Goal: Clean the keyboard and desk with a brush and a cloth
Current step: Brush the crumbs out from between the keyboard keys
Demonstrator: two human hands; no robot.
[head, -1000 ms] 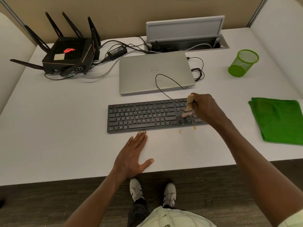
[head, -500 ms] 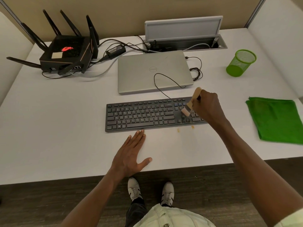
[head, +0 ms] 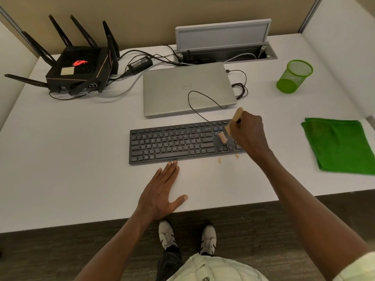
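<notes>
A black keyboard (head: 172, 144) lies across the middle of the white desk (head: 71, 159). My right hand (head: 248, 133) grips a small wooden brush (head: 233, 123) over the keyboard's right end, handle tilted up and away, pale bristles down on the keys beside the arrow cluster. My left hand (head: 162, 192) rests flat on the desk just in front of the keyboard, fingers straight and fingertips at its front edge. Two small tan crumbs (head: 219, 160) lie on the desk below the keyboard's right part. A folded green cloth (head: 343, 146) lies at the right.
A closed silver laptop (head: 186, 90) with a thin black cable looped over it sits behind the keyboard. A black router (head: 79, 67) with antennas stands at back left among cables. An open cable hatch (head: 223, 51) is at the back, a green mesh cup (head: 294, 77) at back right.
My right hand has tipped the brush handle further up and away and swept the bristles a little over the right-hand keys. My left hand has stayed flat on the desk.
</notes>
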